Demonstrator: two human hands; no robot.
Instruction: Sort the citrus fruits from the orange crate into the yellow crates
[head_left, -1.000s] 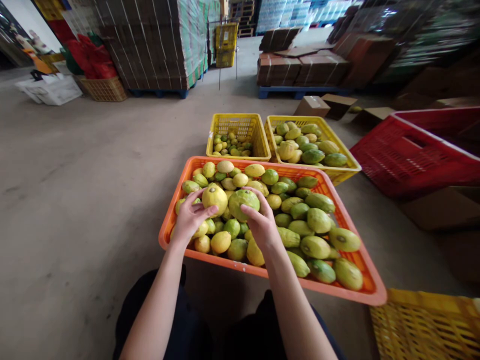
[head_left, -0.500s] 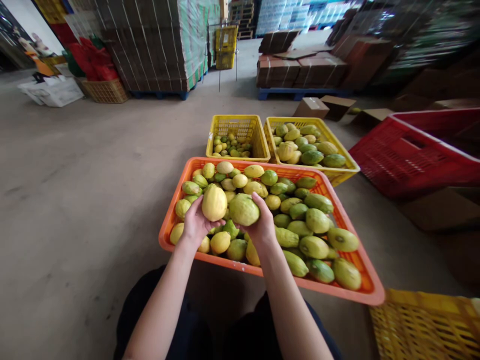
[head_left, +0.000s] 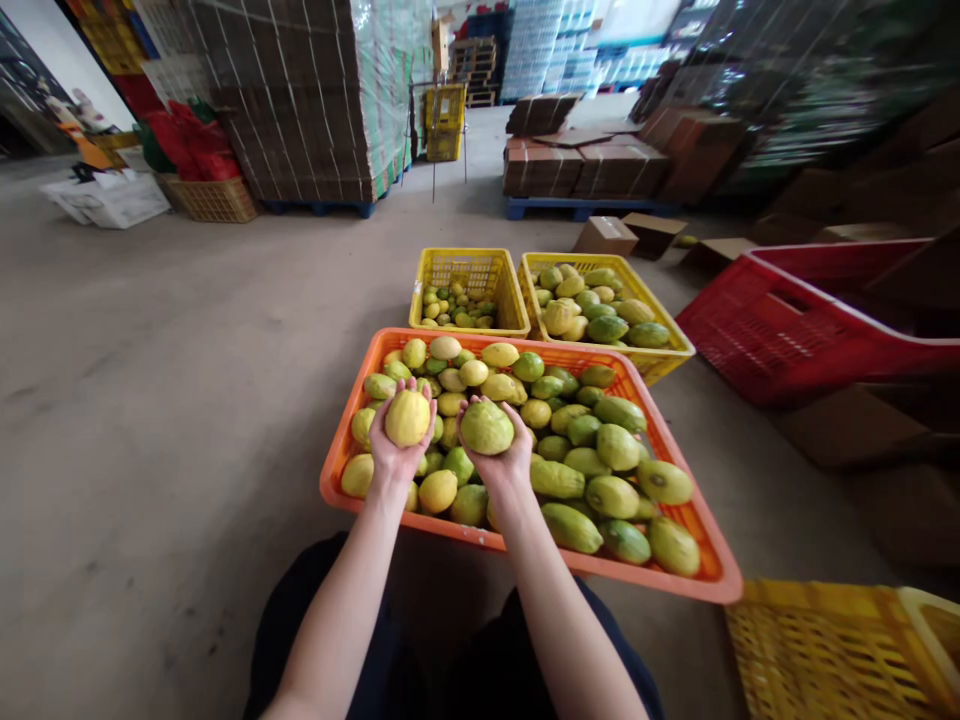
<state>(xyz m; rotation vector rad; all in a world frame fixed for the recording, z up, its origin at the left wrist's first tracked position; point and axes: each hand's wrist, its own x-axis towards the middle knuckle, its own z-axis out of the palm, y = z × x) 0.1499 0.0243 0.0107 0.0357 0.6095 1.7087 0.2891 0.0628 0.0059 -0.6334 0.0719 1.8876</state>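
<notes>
My left hand [head_left: 400, 440] cups a plump yellow papaya [head_left: 408, 418] in its upturned palm, with the fingers curled up around its sides. A rounder, lumpy green papaya [head_left: 487, 428] rests in my right hand [head_left: 506, 460], also palm up, with fingertips showing behind it. Both hands are side by side with a gap between them, above the left half of an orange crate [head_left: 600, 572]. That shallow crate holds many yellow and green papayas [head_left: 613, 497], smaller rounded ones at the left and longer ones at the right.
Behind the orange crate stand a yellow crate [head_left: 517, 300] with small fruits and another yellow crate [head_left: 660, 360] of larger papayas. A red crate [head_left: 750, 320] and cardboard are at the right. Another yellow crate [head_left: 817, 640] is at the lower right. Wrapped pallets [head_left: 300, 100] stand farther back.
My hands have moved apart and turned more palm up, each still carrying its papaya. The left one has shifted left. The camera view has shifted slightly.
</notes>
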